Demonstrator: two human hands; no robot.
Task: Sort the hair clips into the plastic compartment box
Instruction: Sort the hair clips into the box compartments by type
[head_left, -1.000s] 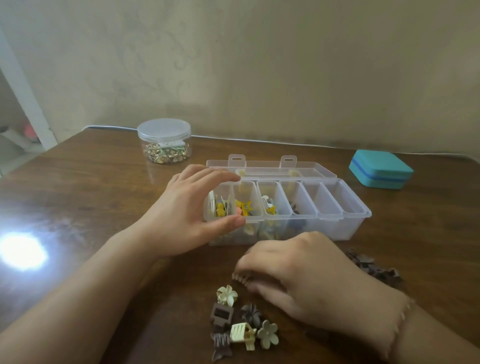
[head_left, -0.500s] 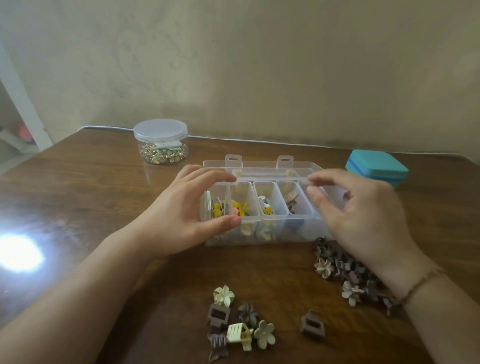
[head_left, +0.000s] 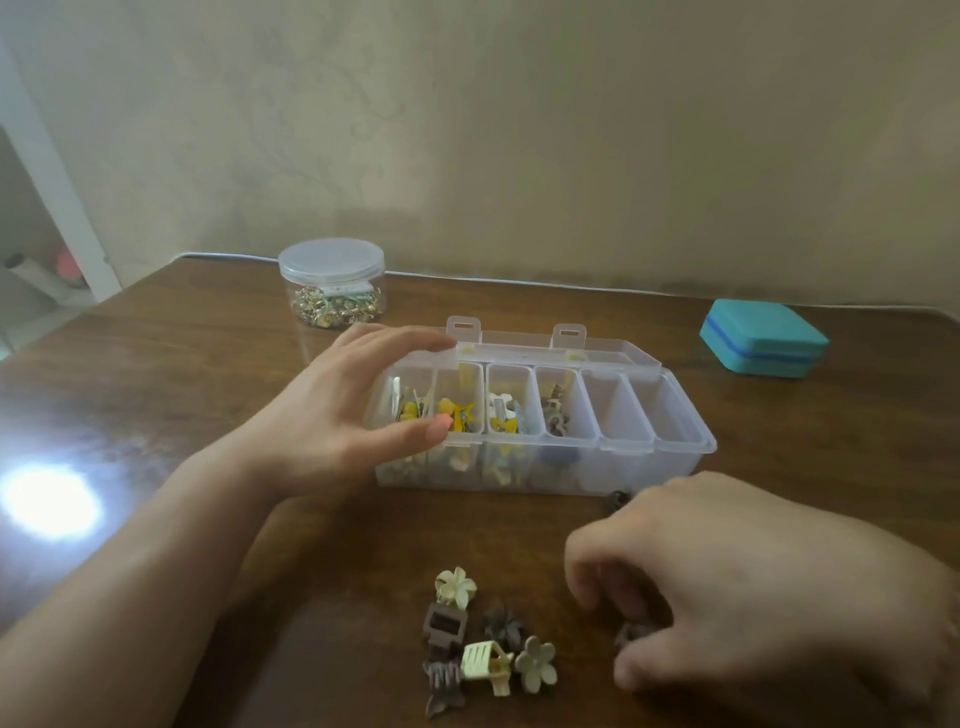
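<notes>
Where glare hits wooden table (head_left: 156, 374) | beige wall (head_left: 519, 130) behind

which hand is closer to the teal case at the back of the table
Right. The right hand is in front of the teal case, near the loose clips; the left hand grips the compartment box farther left.

A dark brown wooden table (head_left: 156, 374) fills the lower part of the view, with a bright glare patch (head_left: 49, 501) on its left side. Near the far edge stands a round clear jar (head_left: 331, 283) with a flat lid, holding small gold and pale trinkets. Far to the right lies a closed teal case (head_left: 762, 336). A thin white cable (head_left: 519, 282) runs along the table's back edge, below a beige wall (head_left: 519, 130).
</notes>
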